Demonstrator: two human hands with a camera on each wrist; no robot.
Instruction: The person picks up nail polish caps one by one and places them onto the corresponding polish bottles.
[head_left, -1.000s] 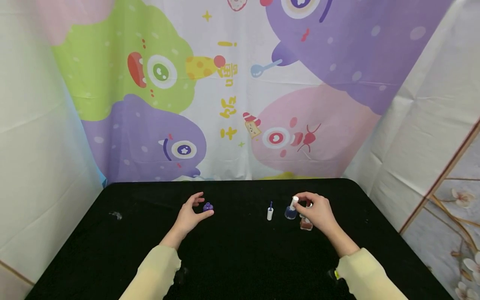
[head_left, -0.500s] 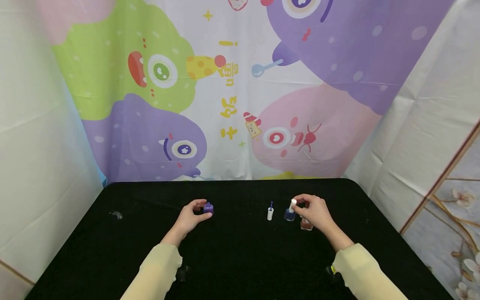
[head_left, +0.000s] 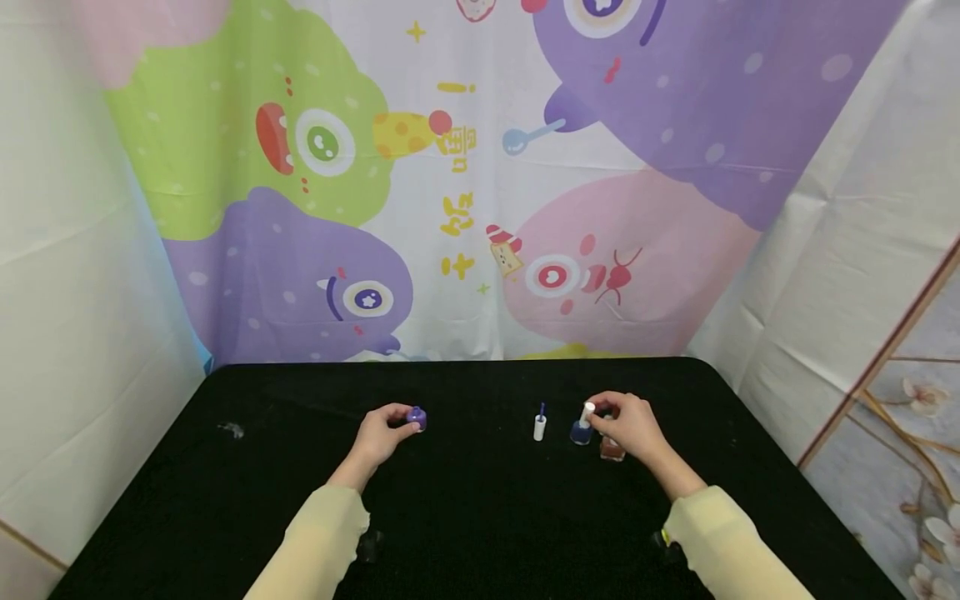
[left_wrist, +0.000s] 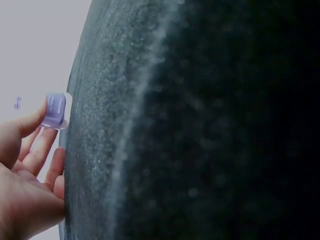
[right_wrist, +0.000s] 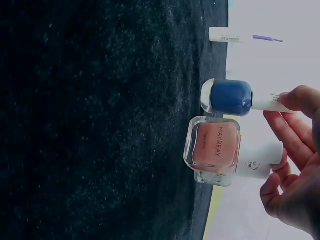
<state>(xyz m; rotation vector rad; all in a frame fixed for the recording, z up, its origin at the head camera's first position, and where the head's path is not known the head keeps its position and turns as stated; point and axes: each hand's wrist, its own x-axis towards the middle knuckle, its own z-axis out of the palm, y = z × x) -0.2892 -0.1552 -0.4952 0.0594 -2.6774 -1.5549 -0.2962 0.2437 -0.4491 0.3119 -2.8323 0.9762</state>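
My left hand (head_left: 378,437) pinches a small purple nail polish bottle (head_left: 417,419) between thumb and fingers. The bottle has no cap on, and its bare neck shows in the left wrist view. With thumb and fingers, my right hand (head_left: 628,423) grips the white cap of a blue nail polish bottle (right_wrist: 231,97). That bottle is upright, its cap on. Close beside it is a pinkish-brown nail polish bottle (right_wrist: 217,145) with a white cap, partly behind my right hand in the head view. Another glass bottle (right_wrist: 216,178) shows partly behind it.
Between the hands, a white cap (head_left: 540,427) stands upside down on the black table (head_left: 480,508), its purple-coated brush pointing up. A pale smudge (head_left: 232,431) marks the table's left side. A cartoon-printed curtain (head_left: 480,317) hangs behind the far edge.
My left thumb and fingers have closed from a spread pose onto the purple bottle. My right hand has come slightly nearer to me, still at the blue bottle's cap.
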